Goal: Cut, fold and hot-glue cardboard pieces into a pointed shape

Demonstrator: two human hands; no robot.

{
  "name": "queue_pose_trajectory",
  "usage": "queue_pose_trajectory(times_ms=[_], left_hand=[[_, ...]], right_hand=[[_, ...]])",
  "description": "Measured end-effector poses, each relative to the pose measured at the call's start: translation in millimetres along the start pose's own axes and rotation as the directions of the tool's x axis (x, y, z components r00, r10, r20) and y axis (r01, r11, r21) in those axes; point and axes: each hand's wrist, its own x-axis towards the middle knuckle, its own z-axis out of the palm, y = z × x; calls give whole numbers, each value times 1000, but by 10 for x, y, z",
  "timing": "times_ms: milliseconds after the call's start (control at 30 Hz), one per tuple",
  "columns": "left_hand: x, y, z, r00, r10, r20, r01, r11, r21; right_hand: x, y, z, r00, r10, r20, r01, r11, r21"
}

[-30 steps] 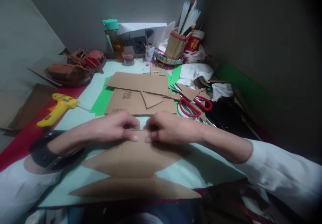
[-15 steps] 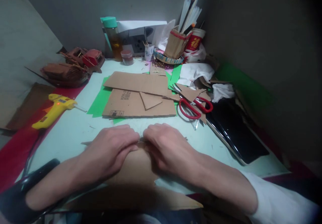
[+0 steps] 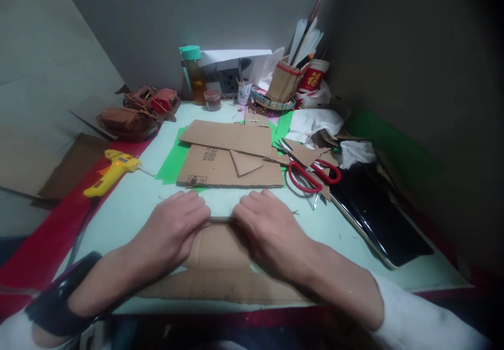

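Note:
A creased piece of cardboard (image 3: 221,247) lies at the front of the table, its far edge facing away from me. My left hand (image 3: 177,221) is closed over the left part of that far edge, fingers curled and thumb underneath. On the right part, my right hand (image 3: 263,221) grips the same edge, its thumb hidden. A short stretch of the edge shows between the two hands. Just beyond them rest a printed cardboard sheet (image 3: 197,163), a long cardboard strip (image 3: 232,136) and a small cardboard triangle (image 3: 246,163).
At left is a yellow glue gun (image 3: 112,172) with its cord. Red-handled scissors (image 3: 305,177) lie on scraps at right, beside a black glossy device (image 3: 378,213). Behind stand a bottle (image 3: 194,74), a cardboard brush holder (image 3: 284,81) and a brown model (image 3: 128,122).
My hands have moved apart along the cardboard's far edge, baring more of it between them. The whole view has shifted, so the table sits further right and lower.

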Motion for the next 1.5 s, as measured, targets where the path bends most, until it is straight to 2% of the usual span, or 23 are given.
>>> queue_pose_trajectory(times_ms=[100,267,500,733,900,1000,1133,1233,1400,1500], left_hand=[[4,19,52,999,43,-31,-43,999,24],[-30,15,77,995,57,-82,-52,997,54],[-53,90,101,990,86,-115,-64,981,183],[-15,232,66,997,77,-32,-63,949,308],[59,279,102,990,118,-76,-91,953,290],[77,292,117,980,160,-123,-116,946,303],[56,342,142,962,219,-162,-154,928,340],[43,378,177,948,248,-197,-167,919,357],[40,397,196,951,234,-201,-148,919,366],[13,381,144,972,164,-166,-96,929,356]], right_hand=[[-24,7,33,999,-37,-11,37,999,-17],[-88,12,-40,998,-55,18,55,998,3],[-154,-61,37,993,-108,-42,109,994,15],[-157,-79,6,996,-69,-64,70,997,16],[-93,-126,-60,999,1,-49,1,999,32],[-57,-180,4,994,15,-106,-13,1000,20],[-61,-225,155,969,-72,-237,66,997,-35],[-77,-224,210,951,-120,-286,110,993,-51],[-77,-206,210,946,-158,-284,146,987,-63],[-105,-183,174,955,-144,-258,130,989,-71]])
